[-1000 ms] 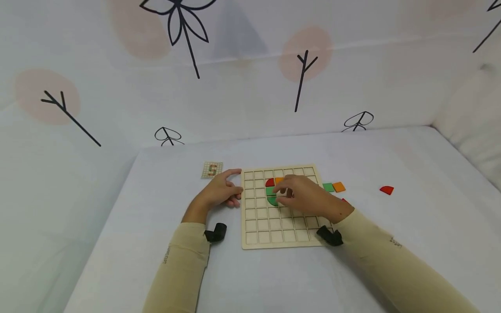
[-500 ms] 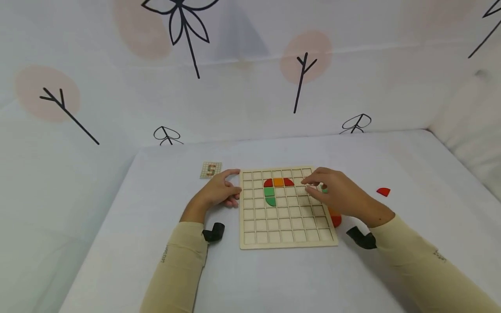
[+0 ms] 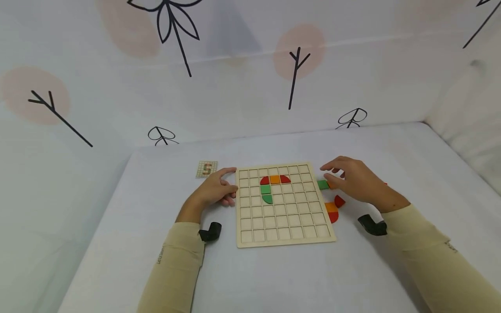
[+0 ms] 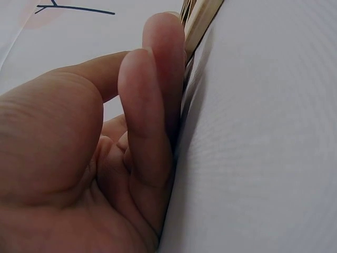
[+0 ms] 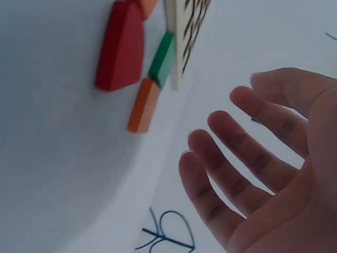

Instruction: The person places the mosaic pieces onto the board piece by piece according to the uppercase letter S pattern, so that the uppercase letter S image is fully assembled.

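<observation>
A square wooden grid board point(image 3: 285, 221) lies on the table. Set in its cells are a red quarter-round tile point(image 3: 264, 180), an orange square tile point(image 3: 275, 179), a second red quarter-round point(image 3: 285, 178), a green square tile point(image 3: 265, 189) and a green quarter-round point(image 3: 267, 199). My left hand point(image 3: 213, 189) touches the board's left edge with index finger and thumb. To the right of the board, my right hand point(image 3: 354, 180) hovers over a loose green square tile point(image 3: 322, 184) and an orange square tile point(image 5: 143, 105). Nothing is between its parted fingers.
A small pattern card point(image 3: 206, 169) with an S figure lies behind the left hand. Beside the board's right edge are a loose orange tile point(image 3: 330, 207) and red quarter-rounds point(image 3: 339, 201). Behind the table hangs a patterned cloth point(image 3: 242, 87).
My right hand has moved from over the board to beyond its right edge. That uncovered the red quarter-round right of the orange tile. The left hand stays at the board's edge.
</observation>
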`<state>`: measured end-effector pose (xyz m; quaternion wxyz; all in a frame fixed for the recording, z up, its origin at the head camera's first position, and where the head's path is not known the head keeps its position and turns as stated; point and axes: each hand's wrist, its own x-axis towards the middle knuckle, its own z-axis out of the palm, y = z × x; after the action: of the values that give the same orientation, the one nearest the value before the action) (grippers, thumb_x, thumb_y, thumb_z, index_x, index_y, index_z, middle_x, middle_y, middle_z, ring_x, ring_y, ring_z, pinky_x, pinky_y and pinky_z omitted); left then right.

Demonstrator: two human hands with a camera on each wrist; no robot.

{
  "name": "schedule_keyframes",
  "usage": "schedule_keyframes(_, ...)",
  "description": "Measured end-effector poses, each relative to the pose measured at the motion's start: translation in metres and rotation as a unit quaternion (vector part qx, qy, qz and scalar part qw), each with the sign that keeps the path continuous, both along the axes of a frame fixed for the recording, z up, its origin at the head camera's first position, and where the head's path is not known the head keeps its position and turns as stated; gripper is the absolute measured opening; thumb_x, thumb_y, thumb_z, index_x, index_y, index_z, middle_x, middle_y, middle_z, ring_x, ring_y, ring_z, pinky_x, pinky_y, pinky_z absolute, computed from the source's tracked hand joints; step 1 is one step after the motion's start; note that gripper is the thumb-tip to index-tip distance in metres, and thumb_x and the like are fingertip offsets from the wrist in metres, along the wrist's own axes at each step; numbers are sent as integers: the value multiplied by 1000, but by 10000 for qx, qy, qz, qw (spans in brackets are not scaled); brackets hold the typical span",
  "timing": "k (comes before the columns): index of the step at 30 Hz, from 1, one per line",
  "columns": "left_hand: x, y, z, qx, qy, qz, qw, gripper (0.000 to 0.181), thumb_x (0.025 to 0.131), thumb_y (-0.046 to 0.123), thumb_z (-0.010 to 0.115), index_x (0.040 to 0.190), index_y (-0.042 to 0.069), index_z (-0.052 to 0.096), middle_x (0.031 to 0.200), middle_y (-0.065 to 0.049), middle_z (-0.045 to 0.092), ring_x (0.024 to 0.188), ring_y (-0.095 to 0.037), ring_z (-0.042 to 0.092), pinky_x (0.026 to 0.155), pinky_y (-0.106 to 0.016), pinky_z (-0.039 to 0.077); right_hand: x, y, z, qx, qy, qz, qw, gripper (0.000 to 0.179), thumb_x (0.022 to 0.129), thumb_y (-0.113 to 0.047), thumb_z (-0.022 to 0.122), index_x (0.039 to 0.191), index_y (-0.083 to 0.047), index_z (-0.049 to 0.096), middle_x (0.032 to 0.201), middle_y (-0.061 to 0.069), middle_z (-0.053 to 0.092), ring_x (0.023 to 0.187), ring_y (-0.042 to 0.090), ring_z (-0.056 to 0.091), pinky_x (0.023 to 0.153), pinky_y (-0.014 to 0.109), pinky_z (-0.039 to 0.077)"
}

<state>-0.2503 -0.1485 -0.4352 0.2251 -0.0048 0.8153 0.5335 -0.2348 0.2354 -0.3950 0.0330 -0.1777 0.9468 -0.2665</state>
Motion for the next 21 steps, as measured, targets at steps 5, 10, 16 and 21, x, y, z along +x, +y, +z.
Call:
schedule_keyframes(5, 0, 0, 0, 12, -19, 12, 10000, 68, 96, 10, 64, 155, 24, 33, 79, -8, 67, 55, -13, 66, 53, -22, 55, -6, 5, -8, 280, -508, -50, 9983, 33, 96, -19, 66, 126, -6, 67, 124, 16, 63, 110, 32, 56, 83, 43, 58)
schedule_keyframes(10, 0, 0, 1, 1, -14, 16, 10000, 68, 97, 9, 63, 156, 24, 32, 78, -7, 67, 54, -12, 66, 52, -22, 54, -9, 9, -13, 403, -614, 44, 9973, 33, 92, -15, 70, 124, -6, 69, 118, 15, 63, 106, 30, 56, 74, 32, 56)
schedule_keyframes(16, 1, 1, 2, -27, -37, 13, 10000, 68, 97, 9, 63, 156, 24, 32, 78, -8, 67, 54, -13, 66, 52, -23, 55, -11, 14, -19, 561, -493, 228, 9969, 37, 85, -11, 77, 122, -6, 71, 109, 11, 64, 99, 26, 56, 74, 31, 54)
schedule_keyframes(21, 1, 1, 2, -44, -28, 55, 10000, 68, 97, 10, 64, 156, 24, 33, 79, -8, 67, 55, -13, 66, 52, -22, 55, -11, 17, -20, 572, -400, 281, 9972, 37, 83, -7, 78, 119, -5, 72, 103, 10, 64, 95, 25, 57, 79, 37, 54)
